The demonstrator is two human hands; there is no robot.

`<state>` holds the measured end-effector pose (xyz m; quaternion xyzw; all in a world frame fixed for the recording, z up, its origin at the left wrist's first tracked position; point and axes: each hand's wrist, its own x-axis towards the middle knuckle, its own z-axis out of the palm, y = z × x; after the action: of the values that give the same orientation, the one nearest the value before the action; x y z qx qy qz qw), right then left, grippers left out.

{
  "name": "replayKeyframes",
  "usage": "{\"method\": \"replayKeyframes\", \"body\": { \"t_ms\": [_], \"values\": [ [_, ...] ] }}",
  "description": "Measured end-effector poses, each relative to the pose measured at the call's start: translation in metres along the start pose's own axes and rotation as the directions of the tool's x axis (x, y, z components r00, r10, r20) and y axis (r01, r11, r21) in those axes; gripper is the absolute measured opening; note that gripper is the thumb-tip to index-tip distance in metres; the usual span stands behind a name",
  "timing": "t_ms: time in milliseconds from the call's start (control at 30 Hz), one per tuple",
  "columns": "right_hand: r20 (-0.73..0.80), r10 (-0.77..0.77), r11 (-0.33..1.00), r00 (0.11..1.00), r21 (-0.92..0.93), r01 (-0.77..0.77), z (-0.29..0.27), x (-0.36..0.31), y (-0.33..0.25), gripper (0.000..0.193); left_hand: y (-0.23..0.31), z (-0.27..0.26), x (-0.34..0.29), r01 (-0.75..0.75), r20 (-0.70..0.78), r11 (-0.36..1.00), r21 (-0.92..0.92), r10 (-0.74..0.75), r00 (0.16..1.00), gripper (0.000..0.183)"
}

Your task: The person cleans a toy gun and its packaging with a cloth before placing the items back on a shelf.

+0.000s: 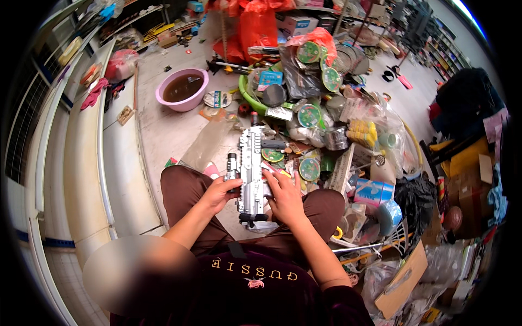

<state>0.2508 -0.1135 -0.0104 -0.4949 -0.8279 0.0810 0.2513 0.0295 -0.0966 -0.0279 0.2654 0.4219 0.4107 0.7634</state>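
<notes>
In the head view, the person holds a silver-grey toy gun (250, 168) upright in the picture above the lap, between both hands. The left hand (220, 191) is partly curled, gripping its left side by a black tube (232, 164); the right hand (285, 196) lies half open, fingers spread against its right side. Whether the right palm touches it cannot be told.

Beyond, on the floor, a pink basin (187, 105) holds dark brown liquid (184, 89). To its right, a green basin (247, 99) is heaped with packages, including a blue box (270, 80) and a dark round container (274, 95). A clear bag (375, 115) surrounds yellow items (362, 133); a black bag's (416, 193) contents are hidden.
</notes>
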Motion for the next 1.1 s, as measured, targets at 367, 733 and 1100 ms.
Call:
{"method": "replayKeyframes", "body": {
  "t_ms": [367, 733, 1100],
  "values": [
    [0.019, 0.27, 0.941, 0.963, 0.206, -0.268, 0.039, -0.026, 0.055, 0.034, 0.001, 0.039, 0.006, 0.053, 0.12, 0.999, -0.011, -0.051, 0.991, 0.056],
    [0.116, 0.692, 0.247, 0.713, 0.889, -0.385, 0.029, 0.008, 0.052, 0.018, -0.023, -0.015, 0.056, -0.149, 0.102, 0.673, 0.724, 0.109, 0.989, 0.032],
    [0.208, 0.787, 0.14, 0.581, 0.857, -0.496, 0.07, 0.053, 0.078, 0.014, -0.018, -0.117, 0.198, 0.492, -0.498, -0.159, 0.856, 0.002, 0.867, 0.036]
  ]
}}
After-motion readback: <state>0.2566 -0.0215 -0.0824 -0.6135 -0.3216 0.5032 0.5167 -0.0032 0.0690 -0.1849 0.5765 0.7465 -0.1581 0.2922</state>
